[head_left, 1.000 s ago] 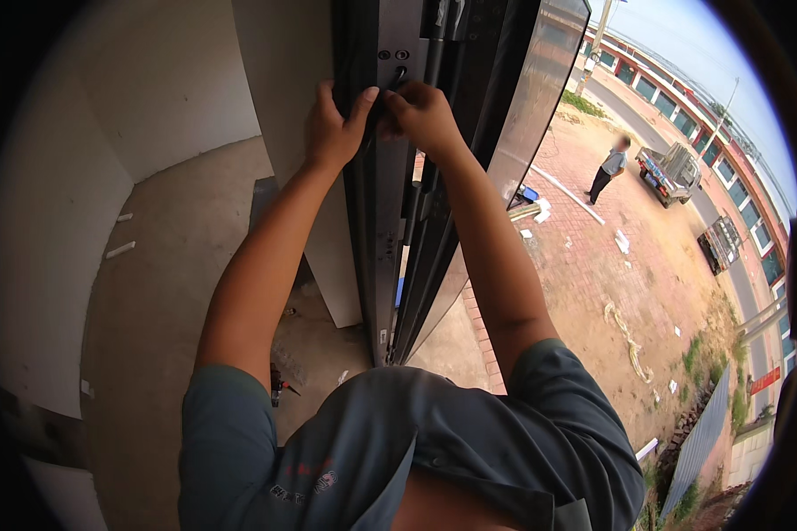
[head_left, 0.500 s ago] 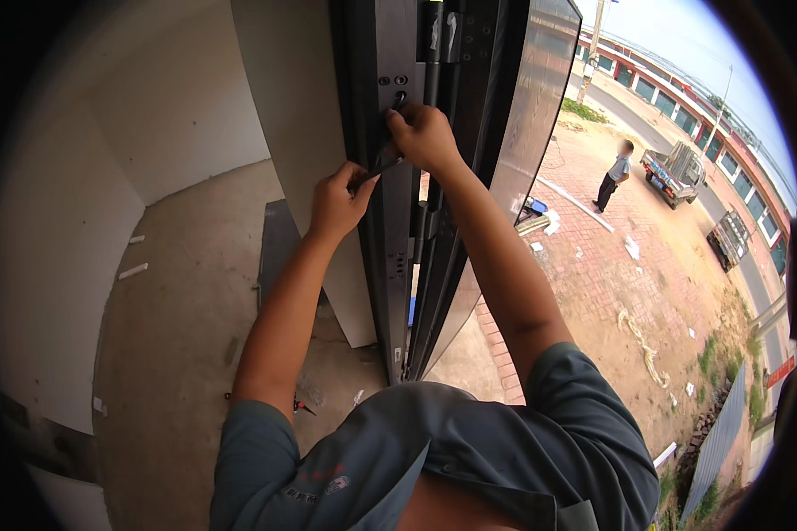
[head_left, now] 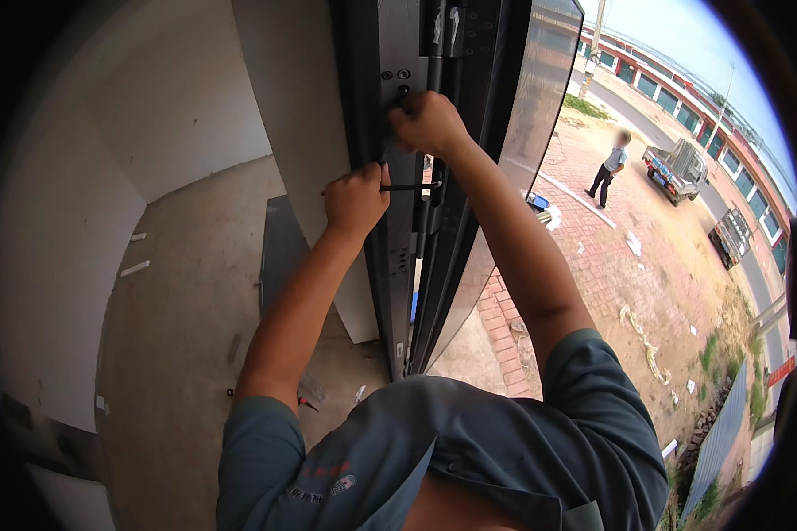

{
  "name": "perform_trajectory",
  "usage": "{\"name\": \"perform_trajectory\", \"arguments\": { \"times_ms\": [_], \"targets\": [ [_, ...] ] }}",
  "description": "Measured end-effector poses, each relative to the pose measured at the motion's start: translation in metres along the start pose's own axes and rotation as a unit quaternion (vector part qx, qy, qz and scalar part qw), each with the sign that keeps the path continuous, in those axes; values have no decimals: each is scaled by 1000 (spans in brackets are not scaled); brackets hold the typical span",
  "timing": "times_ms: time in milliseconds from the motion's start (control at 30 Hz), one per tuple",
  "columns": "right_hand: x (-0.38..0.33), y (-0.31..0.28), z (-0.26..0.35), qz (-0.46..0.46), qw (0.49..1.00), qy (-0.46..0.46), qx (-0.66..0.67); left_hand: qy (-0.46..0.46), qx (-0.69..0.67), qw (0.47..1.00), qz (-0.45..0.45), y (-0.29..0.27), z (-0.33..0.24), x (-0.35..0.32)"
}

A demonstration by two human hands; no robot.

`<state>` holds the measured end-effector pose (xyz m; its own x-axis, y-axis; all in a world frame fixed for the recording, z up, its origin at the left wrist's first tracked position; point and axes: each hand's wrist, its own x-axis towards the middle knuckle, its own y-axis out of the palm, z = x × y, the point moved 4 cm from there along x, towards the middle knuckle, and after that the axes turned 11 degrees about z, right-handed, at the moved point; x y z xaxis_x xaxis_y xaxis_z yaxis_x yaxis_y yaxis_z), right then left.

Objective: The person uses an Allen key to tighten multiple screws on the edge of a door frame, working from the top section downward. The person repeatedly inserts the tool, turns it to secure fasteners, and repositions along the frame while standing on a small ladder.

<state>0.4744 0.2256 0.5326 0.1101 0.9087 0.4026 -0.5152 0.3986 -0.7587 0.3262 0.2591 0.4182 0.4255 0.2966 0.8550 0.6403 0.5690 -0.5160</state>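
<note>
In front of me stands a dark metal door edge (head_left: pixel 400 44) with screw holes and a hinge (head_left: pixel 427 221) beside it. My left hand (head_left: pixel 356 203) is closed round a black hex key (head_left: pixel 409 187). The key's long arm points right across the door edge, and its bent end lies by the hinge. Higher up, my right hand (head_left: pixel 429 122) is pinched against the door edge, just below two screws. A short black stub shows above its fingers; what they grip is mostly hidden, and the fingertips are slightly blurred.
A pale panel (head_left: pixel 297 133) stands left of the door edge, with a dark sheet (head_left: pixel 279 239) on the floor behind it. A small red-and-black tool (head_left: pixel 307 404) lies on the floor. Outside at right are a person (head_left: pixel 608 168), trucks (head_left: pixel 675 173) and paving (head_left: pixel 584 257).
My hands have moved apart. The left has dropped slightly with the hex key, which has swung from slanting between both hands to lying level. The right stays high on the door edge.
</note>
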Motion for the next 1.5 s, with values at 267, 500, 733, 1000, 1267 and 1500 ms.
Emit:
{"name": "perform_trajectory", "arguments": {
  "times_ms": [267,500,733,1000,1267,1500],
  "targets": [
    [5,-5,1,2,998,-23,-60,-24,21,997,67,9,-8,3],
    [1,9,-9,-67,997,14,24,63,39,994,76,-7,1,6],
    [2,0,-8,-12,1000,-10,-22,-36,47,996,66,6,-20,-1],
    [1,-11,0,-42,984,-25,-169,-66,42,993,86,22,-44,15],
    [-2,-5,-1,-71,989,-1,-132,-38,74,988,131,13,-40,14],
    [2,-5,-5,-76,977,-63,-189,-146,44,974,170,18,-49,17]
  ]
}}
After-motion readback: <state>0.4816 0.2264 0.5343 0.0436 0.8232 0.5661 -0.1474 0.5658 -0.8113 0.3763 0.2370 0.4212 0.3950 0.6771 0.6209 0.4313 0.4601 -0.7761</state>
